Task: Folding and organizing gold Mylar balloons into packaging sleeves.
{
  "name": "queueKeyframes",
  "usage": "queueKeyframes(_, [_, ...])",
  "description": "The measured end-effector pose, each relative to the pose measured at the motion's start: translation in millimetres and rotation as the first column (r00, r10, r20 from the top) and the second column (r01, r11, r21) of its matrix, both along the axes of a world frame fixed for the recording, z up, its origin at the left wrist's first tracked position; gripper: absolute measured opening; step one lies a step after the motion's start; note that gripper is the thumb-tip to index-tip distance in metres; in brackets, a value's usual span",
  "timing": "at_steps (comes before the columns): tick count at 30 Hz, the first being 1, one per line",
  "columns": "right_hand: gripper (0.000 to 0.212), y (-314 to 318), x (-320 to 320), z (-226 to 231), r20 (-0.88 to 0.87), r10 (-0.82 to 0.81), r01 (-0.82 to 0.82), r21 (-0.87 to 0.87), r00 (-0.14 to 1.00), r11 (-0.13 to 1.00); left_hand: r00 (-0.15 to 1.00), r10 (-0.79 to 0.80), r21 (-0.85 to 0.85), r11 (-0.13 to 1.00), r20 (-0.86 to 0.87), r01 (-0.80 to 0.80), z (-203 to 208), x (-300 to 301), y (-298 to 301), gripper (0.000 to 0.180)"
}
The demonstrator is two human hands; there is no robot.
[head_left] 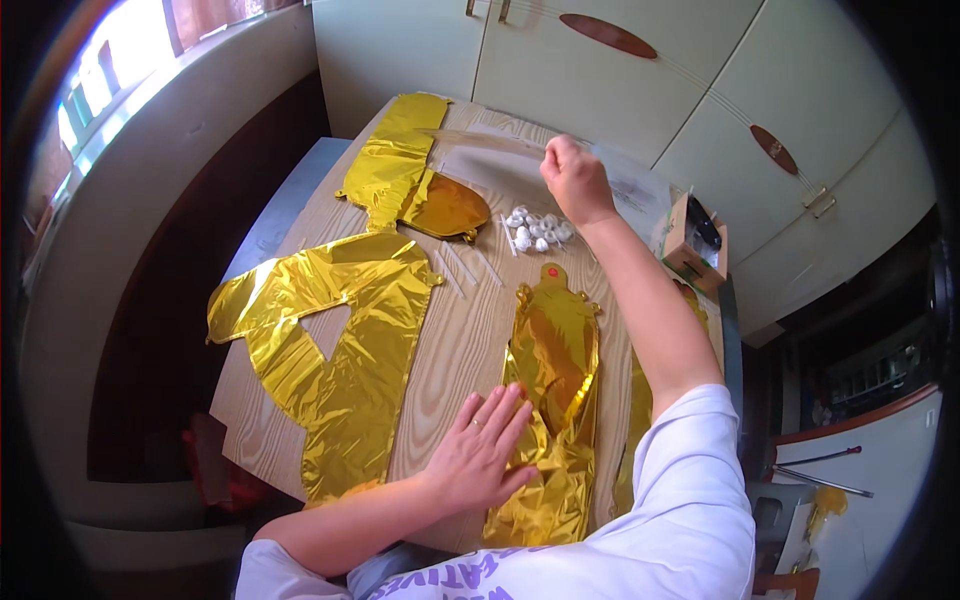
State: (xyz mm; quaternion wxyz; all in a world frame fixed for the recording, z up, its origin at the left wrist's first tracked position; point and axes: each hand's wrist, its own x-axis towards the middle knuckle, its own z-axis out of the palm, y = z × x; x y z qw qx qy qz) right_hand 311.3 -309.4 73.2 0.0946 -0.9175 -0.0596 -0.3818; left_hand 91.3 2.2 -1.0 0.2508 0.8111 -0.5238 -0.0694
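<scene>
My left hand (480, 450) lies flat, fingers stretched, on the edge of a flat gold foil balloon (553, 345) with small tabs at its far end. Over the far side of the table, my right hand (578, 180) is closed in a fist. A smeared, thin brownish streak (480, 140) runs left from it; what it is I cannot make out. Left of my left hand lies another gold foil balloon (365, 400) with a cut-out in it. A further one (400, 150) is spread at the far left. Part of another (640, 420) shows beneath my right arm.
Several small white bundles (540, 230) sit in a cluster on the wood-grain table (450, 330), with thin white sticks (460, 265) nearby. A cardboard box (690, 250) holding a black item (704, 222) stands at the right edge. Pale cabinets (600, 80) rise behind the table.
</scene>
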Motion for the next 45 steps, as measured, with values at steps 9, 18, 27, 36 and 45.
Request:
queueKeyframes(9, [0.01, 122.3, -220.6, 24.6, 0.055, 0.383, -0.022, 0.996, 0.922, -0.089, 0.581, -0.059, -0.37, 0.821, -0.812, -0.434, 17.7, 29.2, 16.3, 0.075])
queueKeyframes(18, [0.011, 194.9, -329.1, -26.7, -0.143, 0.615, 0.296, 0.942, 0.776, -0.155, -0.031, -0.3, -0.224, 0.773, -0.953, -0.593, 36.5, 50.1, 50.7, 0.035])
queueKeyframes(27, [0.021, 166.5, -377.4, 2.0, -0.582, 0.372, 0.351, 0.773, 0.723, 0.528, 0.928, 0.278, -0.073, 0.961, 0.247, -0.268, 42.5, 93.6, 109.6, 0.041])
queueKeyframes(36, [0.071, 96.7, -373.2, -40.2, -0.751, -0.145, 0.238, 0.017, 0.644, 0.971, 0.919, 0.376, 0.052, 0.922, 0.114, -0.384, -6.6, 141.7, 150.7, 0.072])
queueKeyframes(45, [0.059, 109.4, -354.6, -34.2, -0.76, 0.112, 0.044, 0.182, 0.64, 0.982, 0.839, 0.346, -0.164, 0.938, 0.42, -0.306, 1.5, 176.2, 111.1, 0.057])
